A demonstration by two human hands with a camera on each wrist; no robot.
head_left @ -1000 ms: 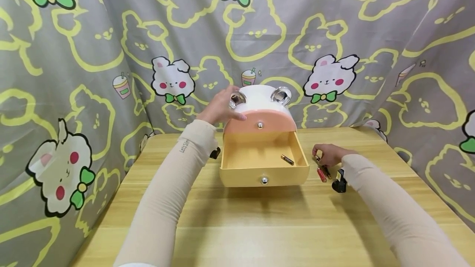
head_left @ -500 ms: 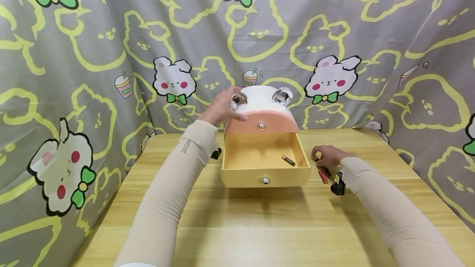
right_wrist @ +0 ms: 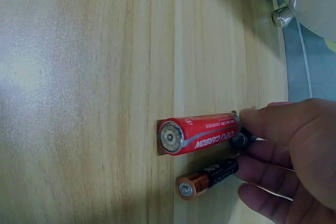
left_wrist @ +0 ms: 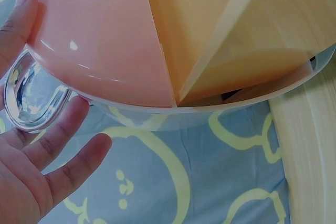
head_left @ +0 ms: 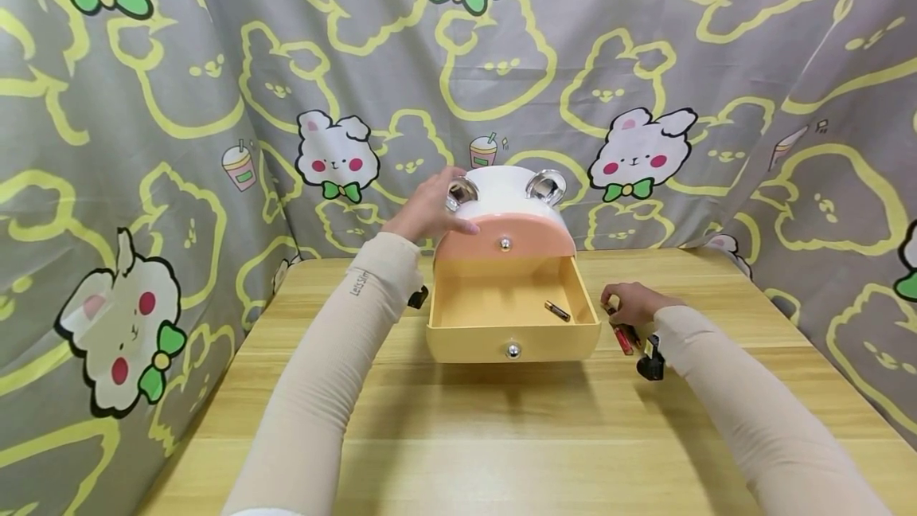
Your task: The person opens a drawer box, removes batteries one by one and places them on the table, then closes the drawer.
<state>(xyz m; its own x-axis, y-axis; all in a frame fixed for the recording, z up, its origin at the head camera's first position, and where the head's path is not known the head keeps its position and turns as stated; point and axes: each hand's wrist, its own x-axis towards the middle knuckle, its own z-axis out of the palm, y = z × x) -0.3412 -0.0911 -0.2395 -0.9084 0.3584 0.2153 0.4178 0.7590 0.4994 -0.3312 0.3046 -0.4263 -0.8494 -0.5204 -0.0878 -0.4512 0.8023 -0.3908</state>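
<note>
A small drawer cabinet (head_left: 510,189) with a white top and silver ears stands at the back. Its yellow lower drawer (head_left: 458,344) is pulled out, a black-and-gold battery (head_left: 556,310) inside; the pink upper drawer (head_left: 526,236) is closed. My left hand (head_left: 427,209) grips the cabinet around its left ear (left_wrist: 37,90), thumb on the pink front and fingers behind. Right of the drawer, my right hand (head_left: 637,302) pinches the far end of a red battery (right_wrist: 202,132) low over the table. Beside it lies a black-and-copper battery (right_wrist: 207,178). Another dark battery (right_wrist: 242,140) is partly hidden at the fingers.
The wooden table (head_left: 501,444) runs up to a grey cartoon-print curtain (head_left: 401,38) at the back and sides. A black wrist device (head_left: 650,361) sits under the right wrist. The drawer juts toward the front, just left of the right hand.
The right hand has shifted slightly toward the drawer and closed in on the batteries; the red one has turned a little. The left hand keeps its hold on the cabinet. The view has shifted slightly.
</note>
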